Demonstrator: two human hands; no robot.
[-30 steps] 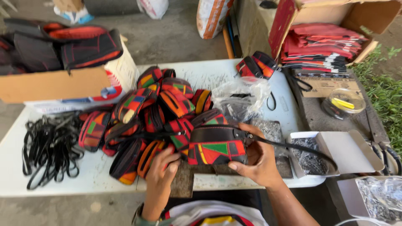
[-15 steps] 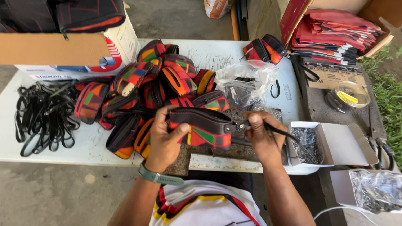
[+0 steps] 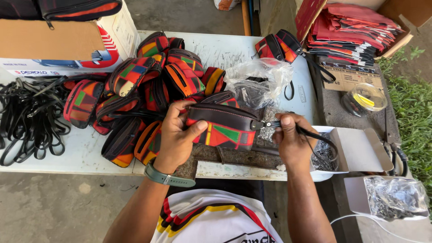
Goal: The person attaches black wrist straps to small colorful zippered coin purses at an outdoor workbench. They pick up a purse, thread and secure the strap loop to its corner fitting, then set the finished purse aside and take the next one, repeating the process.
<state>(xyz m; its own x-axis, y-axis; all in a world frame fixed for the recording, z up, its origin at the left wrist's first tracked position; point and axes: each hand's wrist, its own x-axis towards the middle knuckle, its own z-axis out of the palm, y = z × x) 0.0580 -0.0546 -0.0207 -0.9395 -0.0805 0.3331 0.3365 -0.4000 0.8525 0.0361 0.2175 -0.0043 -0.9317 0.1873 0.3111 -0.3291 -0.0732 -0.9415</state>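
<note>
Patchwork red, green and black fabric pouch (image 3: 222,128) now sits lifted just above the white counter (image 3: 85,155), left hand (image 3: 177,132) clamped on its end, right hand (image 3: 290,137) newly pinching the black strap (image 3: 321,137) at its clasp.

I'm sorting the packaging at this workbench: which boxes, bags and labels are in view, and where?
Large cardboard box: far left, white side with red and blue print.
Open cardboard box: far right, red flap, stacked red packets inside.
Brown printed card: below that box, flat.
Clear plastic bag: table centre, crumpled.
Small white carton: beside right hand, open.
</note>
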